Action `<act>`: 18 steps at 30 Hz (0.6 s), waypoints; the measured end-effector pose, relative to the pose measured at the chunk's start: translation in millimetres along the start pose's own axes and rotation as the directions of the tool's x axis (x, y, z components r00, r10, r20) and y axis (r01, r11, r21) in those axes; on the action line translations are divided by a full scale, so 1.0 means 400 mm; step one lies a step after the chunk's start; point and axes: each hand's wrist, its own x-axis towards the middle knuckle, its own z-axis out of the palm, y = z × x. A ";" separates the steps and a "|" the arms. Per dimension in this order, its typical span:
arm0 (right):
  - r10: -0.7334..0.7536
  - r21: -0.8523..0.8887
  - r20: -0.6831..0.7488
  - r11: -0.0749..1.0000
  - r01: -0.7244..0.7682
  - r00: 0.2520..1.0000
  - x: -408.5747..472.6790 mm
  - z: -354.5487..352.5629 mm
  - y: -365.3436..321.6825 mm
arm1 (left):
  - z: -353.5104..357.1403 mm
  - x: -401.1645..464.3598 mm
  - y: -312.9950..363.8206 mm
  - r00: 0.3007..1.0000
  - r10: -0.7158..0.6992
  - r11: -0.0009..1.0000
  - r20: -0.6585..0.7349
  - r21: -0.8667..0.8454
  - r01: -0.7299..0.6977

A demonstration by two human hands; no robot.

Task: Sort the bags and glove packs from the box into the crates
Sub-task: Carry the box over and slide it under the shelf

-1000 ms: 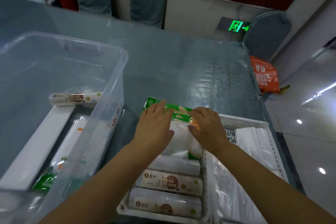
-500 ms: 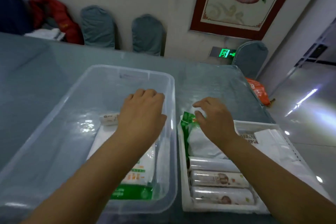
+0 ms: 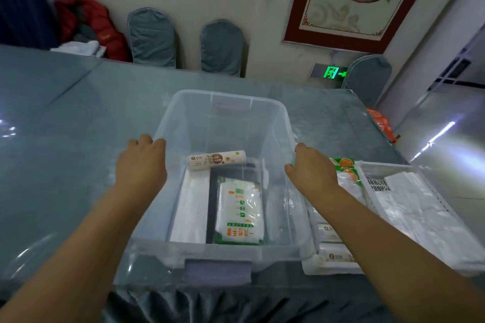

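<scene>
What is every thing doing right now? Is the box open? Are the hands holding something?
clear box, upright, no lid on it.
roll, lying on its side inside the box.
glove pack, lying flat in the box, print up.
left hand, at the box's left rim; grip unclear.
right hand, at the box's right rim; grip unclear.
white crate, partly filled with white bags.
exit sign, lit green.

Left hand (image 3: 141, 165) and right hand (image 3: 313, 169) hold the clear box (image 3: 231, 94) by its sides.

both arms forward, palms down. left hand (image 3: 141, 162) and right hand (image 3: 312, 169) curl over opposite rims of the clear box (image 3: 210, 252).
</scene>
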 end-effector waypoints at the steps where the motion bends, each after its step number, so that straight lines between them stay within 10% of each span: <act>1: 0.004 -0.008 0.012 1.000 -0.004 1.000 -0.002 -0.002 -0.004 | 0.006 -0.002 -0.002 1.000 -0.011 0.999 0.001 -0.045 0.011; 18: 0.300 0.389 -0.170 0.896 -0.216 0.939 -0.063 -0.192 0.188 | -0.188 -0.044 0.206 0.983 -0.012 0.943 -0.185 -0.328 -0.050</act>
